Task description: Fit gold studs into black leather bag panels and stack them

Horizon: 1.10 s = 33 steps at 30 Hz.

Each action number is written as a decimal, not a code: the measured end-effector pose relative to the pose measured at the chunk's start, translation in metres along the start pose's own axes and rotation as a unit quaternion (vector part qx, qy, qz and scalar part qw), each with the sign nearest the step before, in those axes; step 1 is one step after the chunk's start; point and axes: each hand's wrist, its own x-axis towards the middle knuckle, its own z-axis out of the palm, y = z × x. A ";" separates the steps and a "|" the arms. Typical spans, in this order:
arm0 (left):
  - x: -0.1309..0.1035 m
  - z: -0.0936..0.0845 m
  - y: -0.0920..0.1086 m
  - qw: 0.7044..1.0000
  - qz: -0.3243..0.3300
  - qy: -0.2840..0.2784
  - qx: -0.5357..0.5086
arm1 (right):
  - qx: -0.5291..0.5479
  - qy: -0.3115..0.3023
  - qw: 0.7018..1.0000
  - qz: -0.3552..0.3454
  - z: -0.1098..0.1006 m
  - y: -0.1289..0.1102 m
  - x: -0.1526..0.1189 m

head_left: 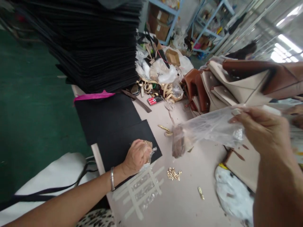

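My left hand (138, 156) is closed round a small clear plastic bag (148, 157) with gold-coloured pieces inside, above the corner of a black sheet (120, 138). Raised at the right, my right hand (262, 126) pinches the end of a long clear plastic bag (213, 124). Brown strips (178, 142) show at the bag's lower end, at the table. Between and below the hands lies a small pile of gold rings (174, 174), with a small gold piece (201, 193) to its right.
A tall stack of black sheets (99, 47) stands at the back left. Brown and beige bags (224, 82) crowd the back right. Clutter, cream straps (168, 91) and a red card (155, 100) lie at the back. A white round pad (234, 197) is at the right.
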 end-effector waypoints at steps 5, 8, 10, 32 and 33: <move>0.003 0.000 -0.003 1.000 0.017 0.016 0.003 | 0.072 -0.013 0.997 0.038 -0.033 -0.003 -0.056; 0.003 0.002 -0.007 0.999 0.028 0.025 0.008 | 0.087 0.000 0.995 0.038 -0.050 -0.017 -0.086; 0.003 0.003 -0.009 0.999 0.032 0.025 0.011 | 0.102 0.024 0.993 0.054 -0.057 -0.026 -0.107; 0.006 0.000 -0.006 1.000 -0.007 -0.004 -0.014 | 0.350 -0.156 0.855 0.349 -0.026 0.010 -0.259; 0.007 0.000 -0.005 1.000 -0.013 -0.005 -0.015 | 0.299 -0.122 0.886 0.332 -0.031 0.010 -0.264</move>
